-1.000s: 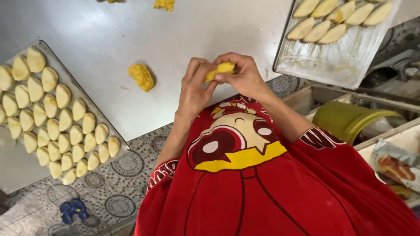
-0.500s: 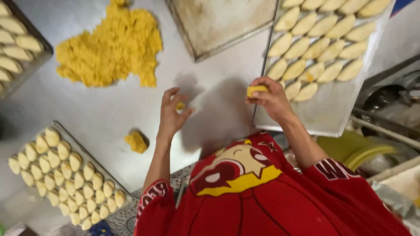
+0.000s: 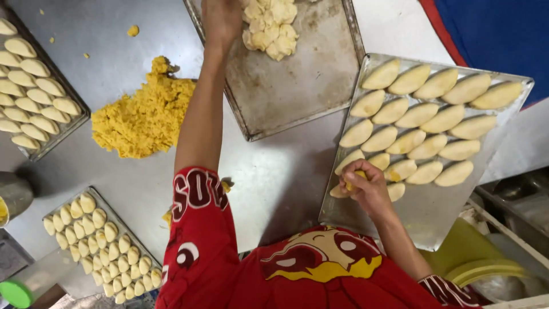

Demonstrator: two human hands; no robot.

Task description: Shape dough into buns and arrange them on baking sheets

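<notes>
my right hand (image 3: 369,191) is closed around a small filled pastry piece (image 3: 355,176), yellow filling showing between the fingers, and it rests at the near left corner of the right baking tray (image 3: 440,220). the piece touches the tray floor just beside the nearest shaped pastries (image 3: 426,123), which lie in slanted rows across that tray. my left hand (image 3: 222,20) is stretched far forward over the middle tray (image 3: 297,86), at the pale dough pile (image 3: 269,23). its fingers are partly cut off by the top edge, so i cannot tell whether they are pinched on dough or only touching it.

step in hand, as i judge it: setting down one finished piece while the other hand reaches for fresh dough.

next move, as i judge it: the right fingers should open without dragging the piece, leaving it in line with its row and not pressed into its neighbour. the left should separate one portion comparable to the others.

the yellow filling heap (image 3: 143,114) lies on the steel table (image 3: 280,183) to the left of the middle tray. two filled trays (image 3: 103,246) sit further left.
</notes>
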